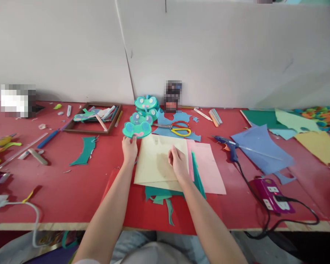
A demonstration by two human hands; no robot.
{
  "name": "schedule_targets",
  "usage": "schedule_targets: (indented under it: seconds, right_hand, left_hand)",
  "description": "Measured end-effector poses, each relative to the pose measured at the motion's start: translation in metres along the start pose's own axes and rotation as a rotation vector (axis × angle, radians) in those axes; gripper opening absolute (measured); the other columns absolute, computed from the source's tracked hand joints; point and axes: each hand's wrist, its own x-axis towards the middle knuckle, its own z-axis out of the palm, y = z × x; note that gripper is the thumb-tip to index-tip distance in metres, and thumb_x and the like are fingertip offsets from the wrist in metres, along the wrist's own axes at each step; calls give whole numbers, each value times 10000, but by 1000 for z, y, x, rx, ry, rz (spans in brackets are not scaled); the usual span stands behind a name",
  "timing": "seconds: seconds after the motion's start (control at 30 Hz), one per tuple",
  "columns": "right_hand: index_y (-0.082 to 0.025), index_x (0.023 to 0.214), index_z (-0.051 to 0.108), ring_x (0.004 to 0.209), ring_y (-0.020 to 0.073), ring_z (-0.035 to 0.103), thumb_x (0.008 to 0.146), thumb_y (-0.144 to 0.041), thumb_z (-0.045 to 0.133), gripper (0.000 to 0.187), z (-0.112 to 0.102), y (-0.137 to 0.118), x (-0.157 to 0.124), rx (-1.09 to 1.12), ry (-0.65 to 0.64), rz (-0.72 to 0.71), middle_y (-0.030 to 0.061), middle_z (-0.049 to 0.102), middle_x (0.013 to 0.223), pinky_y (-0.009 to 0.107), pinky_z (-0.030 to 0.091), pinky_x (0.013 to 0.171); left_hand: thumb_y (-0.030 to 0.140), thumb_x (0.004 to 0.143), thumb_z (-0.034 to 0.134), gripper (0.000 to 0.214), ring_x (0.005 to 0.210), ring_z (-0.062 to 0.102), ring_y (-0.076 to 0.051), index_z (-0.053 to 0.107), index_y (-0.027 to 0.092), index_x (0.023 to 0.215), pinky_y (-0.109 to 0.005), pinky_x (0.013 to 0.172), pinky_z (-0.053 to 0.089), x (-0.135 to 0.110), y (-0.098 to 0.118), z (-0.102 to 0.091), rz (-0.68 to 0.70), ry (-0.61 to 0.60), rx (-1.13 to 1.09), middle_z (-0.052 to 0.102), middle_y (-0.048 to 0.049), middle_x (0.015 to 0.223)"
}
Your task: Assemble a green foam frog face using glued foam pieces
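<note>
We see the left hand [129,148] pinching the near edge of the frog [137,129] — it lies just beyond the fingertips, long axis left to right. The right hand [178,163], fingers loosely curled, rests on the cream sheet [154,165] — farther from the frog.

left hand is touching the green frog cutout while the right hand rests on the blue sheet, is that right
Not quite. The head view shows the left hand touching the green frog cutout, but the right hand rests on the cream sheet, not on a blue one.
</note>
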Motion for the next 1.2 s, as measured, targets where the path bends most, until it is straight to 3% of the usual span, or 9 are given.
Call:
schedule_targets:
  seconds: [0.23, 0.47, 0.63, 0.77, 0.9, 0.97, 1.07, 1.13, 1.2]
  right_hand:
    - [-194, 591, 463, 452, 106, 422, 902, -506, 309, 466, 4, 6, 1, -114, -44, -66, -44, 397, 468, 229, 313, 473]
    - [-194, 609, 465, 457, 105, 428, 906, -498, 306, 454, 3, 5, 2, -97, -69, -57, -41, 420, 473, 216, 318, 469]
    - [-198, 623, 461, 466, 109, 442, 917, -475, 295, 437, 4, 6, 1, -167, -90, -54, -39, 438, 488, 220, 316, 481]
    - [-206, 620, 443, 466, 112, 443, 916, -451, 315, 406, 6, 5, 1, -284, -101, -80, -42, 435, 491, 229, 296, 487]
    - [-213, 620, 429, 475, 122, 441, 918, -440, 313, 393, 8, 3, 1, -373, -98, -91, -38, 434, 500, 240, 275, 490]
    - [-215, 611, 415, 492, 127, 451, 918, -435, 316, 390, 9, 2, 1, -416, -94, -93, -34, 441, 511, 246, 268, 499]
    - [-215, 600, 398, 495, 132, 445, 912, -412, 336, 374, 11, 1, 1, -488, -89, -103, -29, 434, 516, 258, 250, 504]
    - [-216, 588, 393, 480, 132, 419, 897, -389, 369, 355, 11, 2, 0, -524, -55, -107, -29, 416, 507, 265, 234, 498]
    - [-216, 586, 400, 472, 130, 408, 894, -381, 376, 351, 9, 2, 0, -502, -38, -97, -30, 412, 500, 264, 232, 491]
  left_hand:
    - [437, 794, 491, 332, 729, 591, -147, 642, 141, 806, -231, 674, 436, 18, 5, 22, -26, -75, -93, 661, -41, 783]
    - [363, 746, 581, 260, 589, 526, -155, 541, 167, 580, -259, 615, 384, 49, 6, 45, -37, -63, 43, 558, -13, 548]
    - [314, 693, 657, 227, 643, 527, -151, 493, 178, 771, -267, 650, 390, 47, 0, 46, -51, 94, 88, 557, -5, 676]
    - [260, 748, 599, 262, 723, 526, -127, 419, 169, 917, -258, 705, 419, 55, -1, 40, -63, 260, 75, 535, -37, 864]
    - [214, 806, 504, 129, 821, 532, -126, 435, 174, 907, -248, 753, 430, 60, 27, 35, 67, 355, -63, 520, -44, 918]
    - [229, 835, 452, 101, 774, 542, -120, 449, 185, 926, -244, 719, 440, 49, 53, 40, 132, 267, -208, 530, -28, 884]
    - [250, 861, 398, 135, 650, 549, -115, 478, 201, 958, -241, 640, 447, 16, 83, 60, 162, -192, -397, 554, -2, 748]
    - [267, 850, 430, 155, 695, 572, -120, 508, 202, 967, -243, 671, 454, -6, 87, 76, 192, -481, -391, 587, -17, 780]
    - [261, 838, 434, 141, 701, 575, -120, 527, 190, 918, -236, 657, 457, -18, 76, 89, 103, -532, -292, 588, -19, 769]
